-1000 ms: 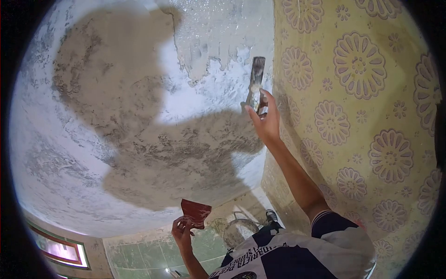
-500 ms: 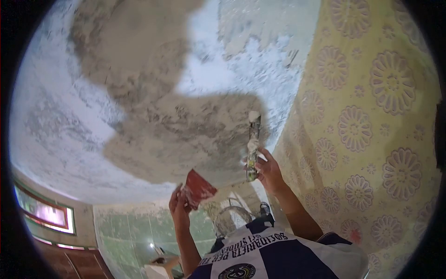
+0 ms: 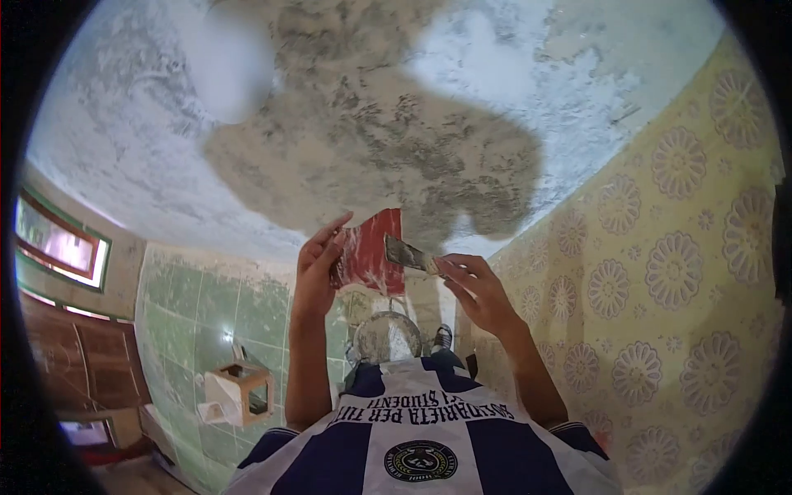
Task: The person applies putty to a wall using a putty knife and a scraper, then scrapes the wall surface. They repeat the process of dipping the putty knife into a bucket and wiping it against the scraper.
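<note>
My left hand (image 3: pixel 315 262) grips a red plastic spreader (image 3: pixel 363 257) streaked with whitish plaster. In my right hand (image 3: pixel 480 290) is a putty knife (image 3: pixel 410 255), its handle between the fingers and its blade pointing left. The blade lies over the right part of the spreader's face and appears to touch it. Both tools are held up in front of the patchy, plastered surface (image 3: pixel 330 148), which has grey-brown damp-looking areas and white areas. Part of the knife's handle is hidden by my fingers.
At right stands a yellow wall (image 3: pixel 635 272) with flower patterns. A round bucket (image 3: pixel 388 337) is below, near a shoe (image 3: pixel 443 337). Green tiles (image 3: pixel 214 309) cover the wall at left, with a wooden box-like holder (image 3: pixel 239 392) on it. A window (image 3: pixel 62 239) is far left.
The putty knife has come down from upright near the plastered surface and now lies across the spreader. My hands have drawn closer together, and the view has shifted.
</note>
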### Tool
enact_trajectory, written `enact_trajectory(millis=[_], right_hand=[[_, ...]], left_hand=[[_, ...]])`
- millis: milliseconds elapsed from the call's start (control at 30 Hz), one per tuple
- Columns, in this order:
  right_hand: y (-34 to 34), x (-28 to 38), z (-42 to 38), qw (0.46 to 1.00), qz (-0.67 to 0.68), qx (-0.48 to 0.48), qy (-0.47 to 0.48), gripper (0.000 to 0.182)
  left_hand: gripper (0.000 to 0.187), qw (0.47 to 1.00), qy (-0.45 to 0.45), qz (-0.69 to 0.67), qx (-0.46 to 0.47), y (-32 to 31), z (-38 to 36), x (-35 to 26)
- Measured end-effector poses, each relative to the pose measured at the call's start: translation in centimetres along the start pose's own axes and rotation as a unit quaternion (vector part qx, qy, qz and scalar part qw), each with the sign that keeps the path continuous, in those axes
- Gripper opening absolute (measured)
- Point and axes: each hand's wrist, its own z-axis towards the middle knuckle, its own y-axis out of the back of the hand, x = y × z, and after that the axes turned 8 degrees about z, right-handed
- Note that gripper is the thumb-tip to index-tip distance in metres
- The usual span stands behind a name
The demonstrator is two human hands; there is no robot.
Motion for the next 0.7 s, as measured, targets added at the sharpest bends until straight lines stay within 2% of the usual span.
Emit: enact_trajectory(millis=[33, 67, 100, 133, 233, 267, 300, 333, 400, 467, 500, 700], right_hand=[[0.3, -0.4, -0.1, 1.0, 0.002, 0.011, 0.002, 0.051], [0.8, -0.9, -0.4, 0.998, -0.063, 0.021, 0.007, 0.052], [1.2, -1.3, -0.7, 0.991, -0.127, 0.03, 0.012, 0.053], [1.3, -1.7, -1.1, 0.991, -0.125, 0.037, 0.014, 0.053], [1.5, -2.9, -2.3, 0.995, -0.043, 0.027, -0.087, 0.051], [1.2, -3.0, -2.9, 0.995, -0.045, 0.031, -0.085, 0.051], [0.7, -2.4, -3.2, 0.983, 0.116, -0.019, -0.14, 0.048], [0.4, -1.3, -3.0, 0.94, 0.273, -0.071, -0.191, 0.047], [0.2, 0.1, -2.8, 0.925, 0.304, -0.076, -0.214, 0.047], [-0.8, 0.3, -3.8, 0.813, 0.497, -0.103, -0.287, 0.05], [-1.1, 1.5, -3.3, 0.833, 0.451, -0.108, -0.301, 0.05], [-2.0, 2.0, -3.1, 0.854, 0.423, -0.072, -0.293, 0.05]], left_hand=[[0.042, 1.0, -0.003, -0.009, 0.007, 0.7, 0.0, -0.2], [0.043, 1.0, -0.005, -0.016, 0.015, 1.2, -0.1, -0.4], [0.043, 1.0, 0.003, -0.02, -0.024, 0.7, -0.3, -1.3], [0.043, 0.999, 0.004, -0.023, -0.031, 1.1, -0.5, -1.2], [0.039, 0.999, -0.027, 0.003, -0.03, 2.0, -0.6, -1.1], [0.037, 0.997, -0.028, 0.027, -0.062, 1.7, -0.7, -1.0], [0.035, 0.994, -0.027, 0.05, -0.093, 1.5, -0.8, -0.9], [0.035, 0.994, -0.027, 0.049, -0.093, 1.6, -0.8, -0.5], [0.03, 0.989, -0.071, 0.112, -0.066, 1.9, -0.5, 0.3], [0.027, 0.986, -0.076, 0.123, -0.084, 1.2, -0.5, 0.7], [0.025, 0.982, -0.082, 0.132, -0.103, 0.8, -0.6, 0.8], [0.018, 0.975, -0.114, 0.168, -0.093, 0.3, -0.8, 1.3]])
